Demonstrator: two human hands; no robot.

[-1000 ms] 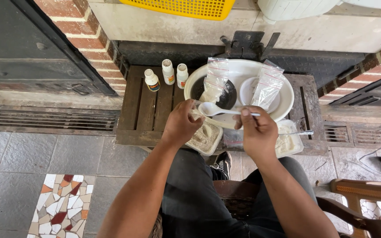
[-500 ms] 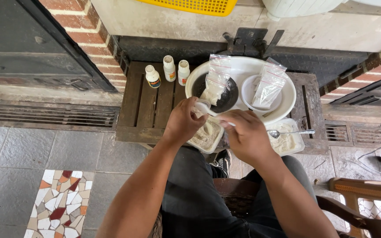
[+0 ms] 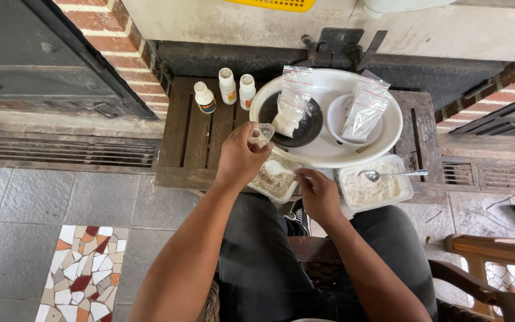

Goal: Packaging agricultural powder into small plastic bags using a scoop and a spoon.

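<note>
My left hand [image 3: 241,160] holds a small clear plastic bag [image 3: 260,133] up with its mouth open, just in front of a large white basin [image 3: 388,134]. My right hand [image 3: 317,191] grips a white plastic spoon [image 3: 276,168] whose bowl hangs over a clear tray of greyish-white powder [image 3: 274,185]. In the basin sit a black bowl [image 3: 311,128] and a white bowl [image 3: 335,119], each with a zip bag of white powder [image 3: 288,101] standing in it. A second tray of white powder [image 3: 374,189] with a metal spoon [image 3: 391,174] lies to the right.
Three small white bottles [image 3: 227,86] stand at the back of a dark wooden slatted pallet [image 3: 195,134]. A brick wall and metal door lie at the left, a drain grate along the floor, a wooden chair arm [image 3: 496,253] at the lower right.
My right hand has drawn the white spoon down from the basin to the powder tray. My left hand has lifted the small clear bag slightly.
</note>
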